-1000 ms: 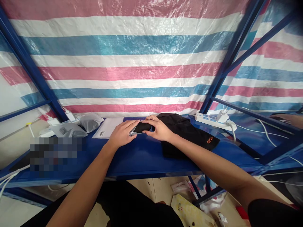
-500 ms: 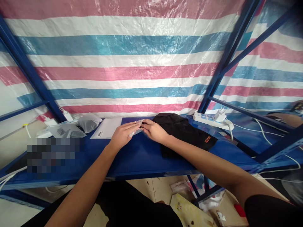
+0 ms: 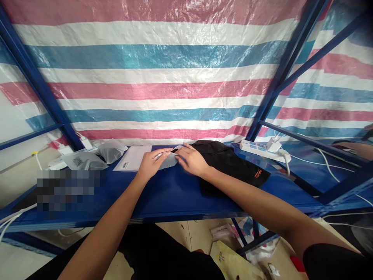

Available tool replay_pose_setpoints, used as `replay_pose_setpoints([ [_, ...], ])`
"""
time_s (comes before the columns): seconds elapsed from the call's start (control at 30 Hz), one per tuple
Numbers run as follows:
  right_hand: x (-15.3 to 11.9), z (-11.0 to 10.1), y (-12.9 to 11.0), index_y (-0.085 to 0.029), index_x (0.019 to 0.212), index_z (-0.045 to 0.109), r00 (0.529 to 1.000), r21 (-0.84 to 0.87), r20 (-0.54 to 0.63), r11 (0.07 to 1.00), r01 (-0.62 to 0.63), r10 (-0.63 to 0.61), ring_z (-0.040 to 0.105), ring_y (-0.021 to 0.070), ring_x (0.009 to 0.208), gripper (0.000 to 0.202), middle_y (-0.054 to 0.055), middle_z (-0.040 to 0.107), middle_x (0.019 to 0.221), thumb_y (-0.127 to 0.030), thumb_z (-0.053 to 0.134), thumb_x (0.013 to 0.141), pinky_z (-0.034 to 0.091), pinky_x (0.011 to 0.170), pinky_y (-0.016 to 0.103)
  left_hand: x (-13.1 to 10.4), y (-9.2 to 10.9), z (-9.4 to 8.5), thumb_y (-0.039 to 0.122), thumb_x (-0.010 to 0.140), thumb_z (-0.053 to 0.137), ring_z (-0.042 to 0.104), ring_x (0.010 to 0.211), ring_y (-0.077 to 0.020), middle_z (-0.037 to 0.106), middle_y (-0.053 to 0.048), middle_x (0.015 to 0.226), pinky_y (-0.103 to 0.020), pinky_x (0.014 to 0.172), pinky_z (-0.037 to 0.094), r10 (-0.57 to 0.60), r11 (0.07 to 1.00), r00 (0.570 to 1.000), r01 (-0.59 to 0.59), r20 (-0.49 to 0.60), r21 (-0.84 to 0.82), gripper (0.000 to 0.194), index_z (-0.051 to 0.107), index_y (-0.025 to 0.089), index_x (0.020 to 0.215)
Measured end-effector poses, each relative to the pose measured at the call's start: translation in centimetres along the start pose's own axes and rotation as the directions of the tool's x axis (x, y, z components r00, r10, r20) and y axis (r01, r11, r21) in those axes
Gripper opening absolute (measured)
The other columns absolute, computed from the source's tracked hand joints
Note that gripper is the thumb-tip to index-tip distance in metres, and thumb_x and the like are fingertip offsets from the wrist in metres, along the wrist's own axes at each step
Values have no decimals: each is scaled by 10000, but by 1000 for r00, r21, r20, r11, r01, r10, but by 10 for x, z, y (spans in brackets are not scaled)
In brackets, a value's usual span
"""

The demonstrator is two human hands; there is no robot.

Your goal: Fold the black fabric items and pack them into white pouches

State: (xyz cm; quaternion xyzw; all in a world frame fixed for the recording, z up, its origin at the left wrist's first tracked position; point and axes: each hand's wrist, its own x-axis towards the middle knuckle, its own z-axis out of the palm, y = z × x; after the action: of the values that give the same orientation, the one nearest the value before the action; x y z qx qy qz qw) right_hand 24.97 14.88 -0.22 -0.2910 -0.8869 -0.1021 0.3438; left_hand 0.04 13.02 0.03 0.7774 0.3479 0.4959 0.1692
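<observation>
Two bare hands are working over a blue table [image 3: 175, 200], with a clear plastic bag [image 3: 167, 162] sitting between them. Left hand [image 3: 151, 162] is pinching the bag's left side, thumb and fingers closing on the plastic. Right hand [image 3: 192, 159] is reaching across the bag's right end, fingers spreading a bit, thumb side blurring; can't tell if it is gripping. Some of a small black item [image 3: 175, 150] is showing at the bag, just beside the right fingertips; the rest is hiding behind plastic and fingers.

White packet [image 3: 132, 158] is lying flat just beside the left hand, on its outer side. Black garment [image 3: 230, 167] with orange lettering is spreading out on the right, right forearm crossing over it, so that side is looking tight. Striped sheet [image 3: 163, 91] is hanging behind the table, near the fingers, leaving little room at the back edge. Front edge is running well apart from the hands, and bare blue surface is filling the stretch between the forearms, giving the most room toward the body.

Farther left, crumpled bags [image 3: 112, 151] are resting near the back, well apart from the left hand. Power strip [image 3: 264, 149] is lying at the far right, beyond the garment, plugs and white cords sticking out.
</observation>
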Motion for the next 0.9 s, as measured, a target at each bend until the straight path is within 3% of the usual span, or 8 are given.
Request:
replay_pose_setpoints([
  [0.1,-2,-5,13,-237,1180,744,996,-45,-43,996,-76,74,733,277,1111,222,87,788,1105,-211,541,1093,378,1299,620,1,-10,4,543,1021,712,693,1369,-336,722,-89,1480,-492,1202,546,0,996,996,-8,89,86,555,706,243,1487],
  [0.17,-4,-10,13,-230,1276,725,990,-20,-92,994,-109,107,704,313,1165,239,119,767,1192,-249,588,1080,422,1251,646,0,-15,6,523,1078,618,656,1418,-333,690,-98,1523,-518,1238,506,30,991,990,-47,138,123,530,677,239,1521],
  [0.33,-2,-16,-6,-277,1535,600,990,170,-128,982,77,-55,587,346,1379,490,148,664,1440,-371,690,1062,502,1186,587,-2,-19,10,382,1145,456,640,1436,-292,690,-96,1525,-493,1243,505,135,971,973,-168,186,171,443,701,233,1482],
  [0.43,0,-14,-13,-316,1446,677,985,231,-116,961,153,-129,586,318,1388,355,101,710,1380,-341,646,1092,500,1194,566,-2,-18,11,274,1125,450,631,1441,-279,688,-91,1522,-487,1229,522,206,940,951,-258,232,222,427,711,244,1462],
  [0.6,1,-12,-12,-298,1331,735,990,245,-42,959,141,-135,618,301,1319,258,91,740,1274,-349,606,1114,528,1153,539,-4,-17,14,205,1108,442,614,1458,-274,675,-103,1534,-498,1235,519,244,903,927,-325,286,281,456,686,242,1492],
  [0.77,3,-16,-13,-293,1291,738,988,206,-11,966,155,-156,630,304,1256,250,96,741,1223,-354,555,1132,541,1101,521,-3,-17,16,238,1120,448,621,1450,-282,681,-112,1526,-520,1227,525,257,911,923,-330,285,248,441,692,243,1487],
  [0.9,5,-23,4,-265,1219,739,994,202,-30,973,111,-107,650,298,1195,216,104,748,1191,-365,574,1123,536,1078,502,-3,-16,10,284,1139,419,606,1475,-268,641,-79,1587,-517,1258,492,216,954,937,-262,274,145,471,641,262,1555],
])
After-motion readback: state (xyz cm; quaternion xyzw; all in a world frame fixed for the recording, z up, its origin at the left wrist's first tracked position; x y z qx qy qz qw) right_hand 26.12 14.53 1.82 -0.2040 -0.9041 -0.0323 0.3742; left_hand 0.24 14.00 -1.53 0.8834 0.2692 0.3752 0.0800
